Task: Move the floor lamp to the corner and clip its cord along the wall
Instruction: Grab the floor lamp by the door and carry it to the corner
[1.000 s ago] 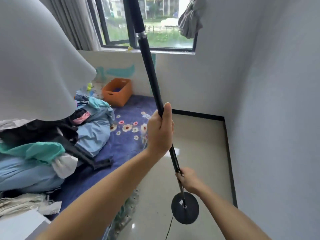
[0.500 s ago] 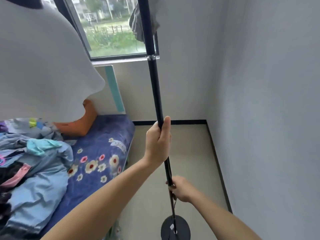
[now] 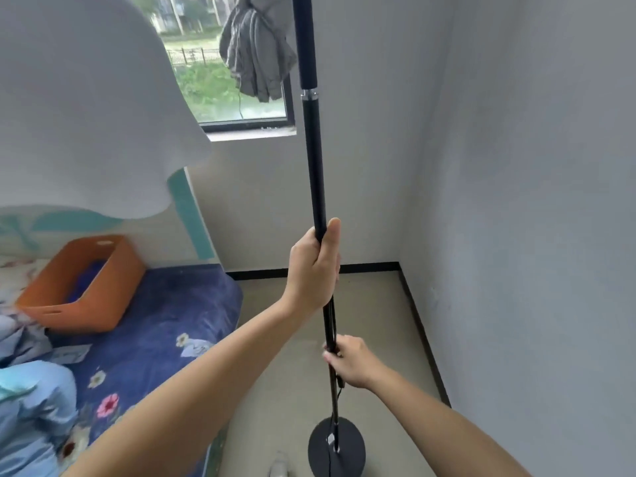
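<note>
a: what are we holding?

b: we hold a black floor lamp (image 3: 314, 160) by its pole, nearly upright in the middle of the view. its round black base (image 3: 336, 447) sits low near the bottom edge; we cannot tell whether it touches the floor (image 3: 375, 311).

a: where are our hands?

b: our left hand (image 3: 311, 270) is wrapped around the pole about halfway up, grip clamped shut on it, thumb pointing up the pole. our right hand (image 3: 349, 361) is lower down, grip closed around the thin lower part of the pole. a thin black cord (image 3: 329, 463) runs down by the base.

a: and the lamp's shade?

b: a large white shade (image 3: 82, 105) fills the upper left, close to the camera.

a: what is around us?

b: the lamp is near the room's corner, where two pale walls meet above a dark baseboard (image 3: 370, 267). to the left is a bed with a blue flowered sheet (image 3: 165, 332), and an orange bin (image 3: 79, 287) rests on it. behind the pole is a window (image 3: 227, 80), with grey cloth (image 3: 256, 46) hanging in front of it.
</note>
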{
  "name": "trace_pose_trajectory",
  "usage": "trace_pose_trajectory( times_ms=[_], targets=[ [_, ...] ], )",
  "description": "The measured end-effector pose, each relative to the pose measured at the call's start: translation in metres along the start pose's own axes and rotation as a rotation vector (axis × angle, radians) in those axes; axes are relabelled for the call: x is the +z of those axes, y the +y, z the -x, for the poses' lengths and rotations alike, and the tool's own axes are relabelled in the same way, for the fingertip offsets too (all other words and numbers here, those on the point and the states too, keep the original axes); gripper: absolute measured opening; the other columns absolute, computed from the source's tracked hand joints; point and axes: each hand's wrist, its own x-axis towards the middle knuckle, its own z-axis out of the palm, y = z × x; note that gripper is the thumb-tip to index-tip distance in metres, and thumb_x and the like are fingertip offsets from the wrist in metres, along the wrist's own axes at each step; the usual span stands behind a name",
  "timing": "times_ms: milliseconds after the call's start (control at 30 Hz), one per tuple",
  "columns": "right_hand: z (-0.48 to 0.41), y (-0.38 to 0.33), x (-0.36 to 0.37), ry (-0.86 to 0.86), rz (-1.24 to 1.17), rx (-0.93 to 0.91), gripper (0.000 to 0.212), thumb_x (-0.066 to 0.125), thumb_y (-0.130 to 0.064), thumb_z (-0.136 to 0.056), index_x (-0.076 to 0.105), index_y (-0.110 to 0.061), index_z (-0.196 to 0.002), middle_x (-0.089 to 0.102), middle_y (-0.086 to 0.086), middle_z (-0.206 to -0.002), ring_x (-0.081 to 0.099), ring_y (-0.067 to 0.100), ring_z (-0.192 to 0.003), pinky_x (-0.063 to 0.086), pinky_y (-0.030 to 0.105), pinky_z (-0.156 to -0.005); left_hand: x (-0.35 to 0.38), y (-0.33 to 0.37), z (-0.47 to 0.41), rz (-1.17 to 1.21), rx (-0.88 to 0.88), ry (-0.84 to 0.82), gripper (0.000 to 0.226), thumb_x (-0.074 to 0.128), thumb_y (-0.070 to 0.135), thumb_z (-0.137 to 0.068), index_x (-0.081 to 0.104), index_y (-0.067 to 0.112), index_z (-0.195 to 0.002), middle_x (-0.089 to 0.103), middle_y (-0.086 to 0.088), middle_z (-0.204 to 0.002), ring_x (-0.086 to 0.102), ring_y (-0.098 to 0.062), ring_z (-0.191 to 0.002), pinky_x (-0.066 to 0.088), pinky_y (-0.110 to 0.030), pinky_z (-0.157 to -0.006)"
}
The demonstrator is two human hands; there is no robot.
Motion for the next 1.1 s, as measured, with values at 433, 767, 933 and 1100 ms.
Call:
trace_pose_trajectory(
  times_ms=[433,767,933,1100],
  targets=[
    [-0.206,-0.068,-0.108,0.338,-0.134,0.175,0.025,0.054,-0.034,-0.099,0.065,-0.013,-0.107,0.068,0.009,-0.105,0.063,0.026,-0.099,0.050,0.034,-0.086,-0.001,-0.077,-0.236,-0.047,-0.028,-0.242,0.050,0.046,0.046,-0.098,0.035,0.002,-0.078,0.035,-0.007,-0.067,0.030,-0.024,-0.063,0.033,-0.049,-0.057],
    [-0.362,-0.004,-0.221,0.313,-0.127,0.075,0.020,0.055,-0.028,-0.100,0.061,-0.012,-0.109,0.068,0.009,-0.102,0.062,0.027,-0.095,0.046,0.034,-0.081,0.092,-0.132,-0.392,-0.103,-0.066,-0.216,0.035,0.047,0.037,-0.101,0.040,0.011,-0.079,0.036,-0.009,-0.069,0.032,-0.022,-0.064,0.032,-0.035,-0.059],
    [-0.434,0.030,-0.292,0.222,-0.079,0.015,0.018,0.058,-0.026,-0.099,0.061,-0.012,-0.111,0.068,0.010,-0.104,0.064,0.027,-0.095,0.051,0.038,-0.083,0.137,-0.153,-0.469,-0.154,-0.088,-0.248,0.035,0.046,0.035,-0.103,0.043,0.009,-0.079,0.040,-0.009,-0.065,0.040,-0.018,-0.062,0.040,-0.034,-0.061],
    [-0.485,0.051,-0.336,0.159,-0.063,0.004,0.021,0.056,-0.025,-0.101,0.061,-0.020,-0.121,0.065,0.003,-0.102,0.060,0.017,-0.083,0.043,0.028,-0.071,0.165,-0.176,-0.525,-0.163,-0.134,-0.274,0.033,0.047,0.032,-0.102,0.045,0.014,-0.075,0.046,-0.002,-0.063,0.048,-0.016,-0.063,0.045,-0.026,-0.063]
  ],
)
